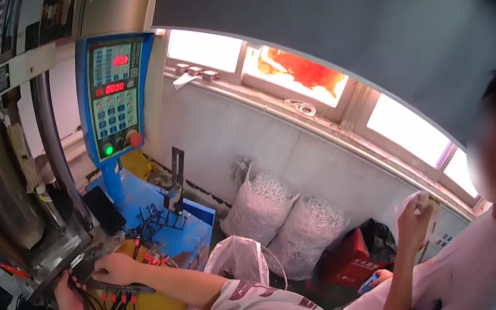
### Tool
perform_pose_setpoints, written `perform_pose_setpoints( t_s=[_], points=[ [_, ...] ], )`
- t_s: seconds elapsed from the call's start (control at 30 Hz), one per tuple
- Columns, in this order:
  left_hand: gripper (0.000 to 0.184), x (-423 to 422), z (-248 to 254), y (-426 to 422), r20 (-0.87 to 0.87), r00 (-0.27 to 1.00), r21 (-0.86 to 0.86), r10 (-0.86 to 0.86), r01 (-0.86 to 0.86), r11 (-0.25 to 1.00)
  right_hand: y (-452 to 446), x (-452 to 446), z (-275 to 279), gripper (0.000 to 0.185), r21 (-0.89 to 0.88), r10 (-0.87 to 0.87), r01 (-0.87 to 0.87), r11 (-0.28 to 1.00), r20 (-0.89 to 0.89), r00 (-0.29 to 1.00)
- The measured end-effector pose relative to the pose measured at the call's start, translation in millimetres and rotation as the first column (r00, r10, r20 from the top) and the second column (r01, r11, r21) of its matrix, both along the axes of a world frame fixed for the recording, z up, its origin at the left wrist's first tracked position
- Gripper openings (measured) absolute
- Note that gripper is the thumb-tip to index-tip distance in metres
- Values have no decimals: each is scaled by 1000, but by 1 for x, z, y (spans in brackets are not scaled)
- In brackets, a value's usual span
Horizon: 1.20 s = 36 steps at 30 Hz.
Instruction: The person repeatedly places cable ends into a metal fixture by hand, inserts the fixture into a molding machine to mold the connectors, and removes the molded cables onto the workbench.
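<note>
At the lower left, my right hand (116, 268) reaches in at the metal bed (57, 259) of a machine, fingers bent and pressed together at a dark block. What they pinch is too small to make out. My left hand (69, 301) is just below it, its fingers curled at the edge of the same bed and partly hidden. Black cables (118, 308) with red ends hang beside my hands, in front of a yellow surface (162, 307). More red-tipped pieces (152, 259) lie beyond my right forearm.
A blue control panel (113, 95) with lit red digits stands behind the machine. Black cable pieces (153, 221) lie on a blue table (193, 237). Full white sacks (262, 206) and a red box (356, 260) line the wall. A person (469, 274) stands at right, one hand raised.
</note>
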<state>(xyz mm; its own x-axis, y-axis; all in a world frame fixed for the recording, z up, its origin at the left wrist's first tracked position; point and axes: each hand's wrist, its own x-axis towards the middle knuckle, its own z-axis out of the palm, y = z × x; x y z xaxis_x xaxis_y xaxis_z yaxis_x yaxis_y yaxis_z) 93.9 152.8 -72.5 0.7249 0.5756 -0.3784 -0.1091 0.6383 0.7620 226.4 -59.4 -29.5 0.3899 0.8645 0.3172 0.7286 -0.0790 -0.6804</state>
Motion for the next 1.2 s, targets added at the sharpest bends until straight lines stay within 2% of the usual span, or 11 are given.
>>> perform_pose_setpoints(
  t_s=[0.17,0.33,0.43,0.47,0.57,0.7,0.8,0.83,0.9,1.0,1.2],
  points=[
    [16,-43,50,-64,-102,994,78,-38,46,996,2,-4,1,30,-47,-12,11,999,-15,1000],
    [14,-60,12,-44,-1,992,63,-125,125,990,4,-4,9,29,-24,-11,9,1000,-57,998],
    [82,-46,-58,2,-261,934,264,-242,311,913,-3,2,12,29,-36,-36,34,999,-31,999],
    [82,-43,-40,-7,-255,935,269,-248,315,910,-2,2,11,29,-28,-26,25,999,-43,999],
    [7,-51,19,-37,-91,968,92,-233,241,966,0,2,8,29,-9,0,0,1000,-74,997],
    [11,-52,11,-53,119,968,227,-222,191,955,-1,3,2,30,-45,-33,33,998,10,999],
    [18,-55,31,-66,178,959,124,-221,200,972,1,6,-7,35,-122,13,-14,992,-8,1000],
    [21,-56,33,-66,132,968,105,-212,199,974,5,4,-1,36,-253,2,2,967,18,1000],
    [22,-57,36,-69,101,985,37,-140,137,990,2,-3,18,34,-282,-45,40,958,-10,999],
    [22,-63,35,-69,120,986,30,-116,113,993,4,2,9,23,-148,17,-18,989,-5,1000],
    [19,-59,37,-68,72,993,17,-97,96,995,4,1,12,21,-200,6,-29,979,-113,994]
  ],
)
